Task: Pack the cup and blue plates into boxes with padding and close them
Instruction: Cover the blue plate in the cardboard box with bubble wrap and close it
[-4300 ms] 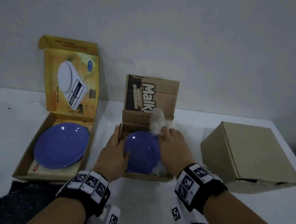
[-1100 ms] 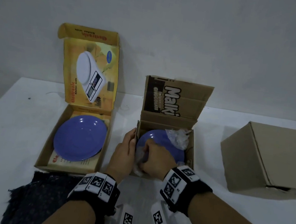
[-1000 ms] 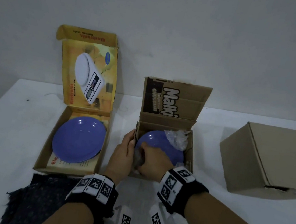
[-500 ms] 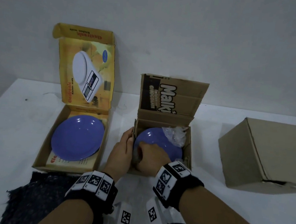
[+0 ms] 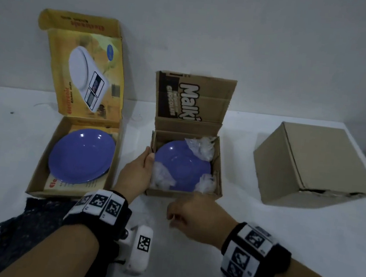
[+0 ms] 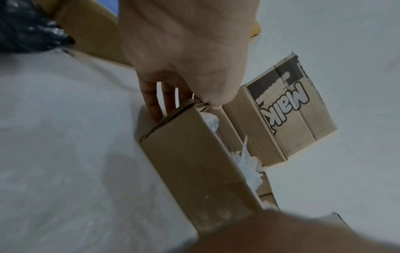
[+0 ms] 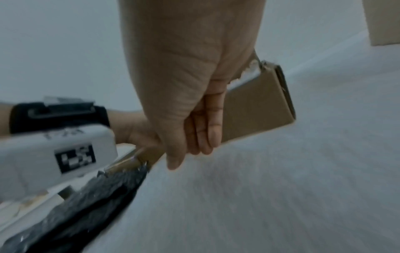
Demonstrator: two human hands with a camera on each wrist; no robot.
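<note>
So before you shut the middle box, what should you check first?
1. Blue plate lies flat inside the Malkist box: ok.
2. Plastic padding in every corner: not ok; three wads show, the far left corner looks bare.
3. Padding on top of the plate: not ok, its face is uncovered.
4. Left hand steadies the box wall: ok.
5. Right hand out of the box and holding nothing: ok.
6. Lid flap stands open, free to fold down: ok.
</note>
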